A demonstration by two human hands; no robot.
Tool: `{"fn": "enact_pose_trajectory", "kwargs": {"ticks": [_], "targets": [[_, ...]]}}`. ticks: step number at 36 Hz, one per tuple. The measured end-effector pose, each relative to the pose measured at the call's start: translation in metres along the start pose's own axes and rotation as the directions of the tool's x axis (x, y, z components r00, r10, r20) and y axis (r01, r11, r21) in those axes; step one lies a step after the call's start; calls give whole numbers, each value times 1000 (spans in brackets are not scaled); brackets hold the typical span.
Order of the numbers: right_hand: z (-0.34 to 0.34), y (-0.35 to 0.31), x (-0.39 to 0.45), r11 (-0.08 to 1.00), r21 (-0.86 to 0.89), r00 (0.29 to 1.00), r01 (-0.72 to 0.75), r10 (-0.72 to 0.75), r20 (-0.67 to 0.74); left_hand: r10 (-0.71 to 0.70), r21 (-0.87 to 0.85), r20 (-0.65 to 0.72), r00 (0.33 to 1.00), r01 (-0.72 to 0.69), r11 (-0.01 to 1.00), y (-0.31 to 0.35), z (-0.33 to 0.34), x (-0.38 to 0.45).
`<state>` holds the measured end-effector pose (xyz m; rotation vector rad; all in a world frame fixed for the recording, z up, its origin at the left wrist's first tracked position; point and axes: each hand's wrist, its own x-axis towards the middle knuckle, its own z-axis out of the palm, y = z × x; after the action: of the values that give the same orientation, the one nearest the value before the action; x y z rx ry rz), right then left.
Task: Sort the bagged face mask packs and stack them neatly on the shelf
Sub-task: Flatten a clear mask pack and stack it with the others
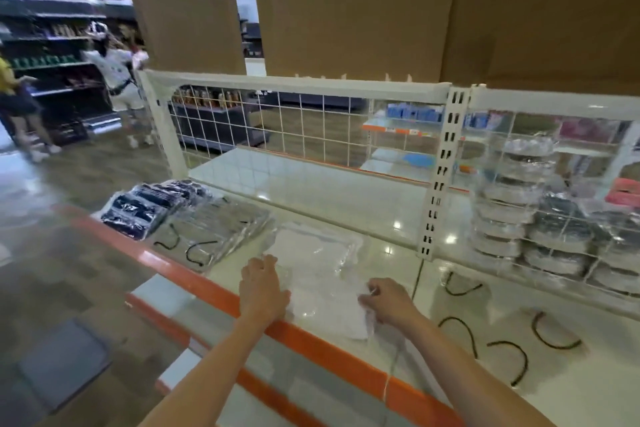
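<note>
Left hand [264,284] resting flat with relaxed fingers on the left edge of a white mask pack [322,274] lying on the shelf [363,208], right hand [388,300] pinching its clear bag's right edge, grey pack stack [221,229] and dark pack stack [152,208] to the left.

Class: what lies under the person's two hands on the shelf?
A stack of white mask packs in clear bags on the shelf. The left hand rests on its edge; the right hand pinches the plastic. Lower packs are covered.

place: shop | evidence: stocked aisle shelves [52,55]; orange-edged display shelf [311,340]; wire-grid divider [277,128]
</note>
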<state>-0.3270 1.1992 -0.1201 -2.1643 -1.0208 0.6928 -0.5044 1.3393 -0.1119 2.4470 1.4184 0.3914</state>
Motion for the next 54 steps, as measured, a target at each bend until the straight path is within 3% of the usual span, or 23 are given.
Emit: {"fn": "enact_pose_trajectory", "kwargs": {"ticks": [4,15,19,23,29,34,38,44,47,51,54], "targets": [[9,-19,18,997,71,1000,-5,6,-20,206,41,176,963,-216,976,-11,6,5],[5,-30,48,955,259,989,-141,147,-2,335,127,337,880,-396,910,17,20,21],[-13,-4,37,991,50,992,-121,123,-28,324,199,350,879,-407,891,32,30,28],[-36,29,15,972,-202,991,-117,101,-88,410,114,333,849,-467,877,59,43,30],[-72,76,-19,932,-272,961,-238,185,-208,514,-34,331,792,-534,845,108,66,20],[-100,105,-45,897,-306,928,-320,231,-292,519,-133,375,768,-510,850,158,84,3],[-117,129,-64,854,-281,869,-438,322,-376,452,-112,497,741,-461,880,191,101,-11],[-130,156,-95,712,-202,708,-672,540,-455,354,96,373,858,-415,905,222,123,-26],[-131,163,-101,727,-122,697,-675,574,-431,296,143,369,881,-369,918,230,128,-29],[-138,161,-102,735,-75,696,-674,597,-400,206,87,504,839,-286,954,240,120,-24],[-139,162,-102,725,-30,675,-688,625,-393,217,-99,553,805,-195,976,242,116,-22]]}}
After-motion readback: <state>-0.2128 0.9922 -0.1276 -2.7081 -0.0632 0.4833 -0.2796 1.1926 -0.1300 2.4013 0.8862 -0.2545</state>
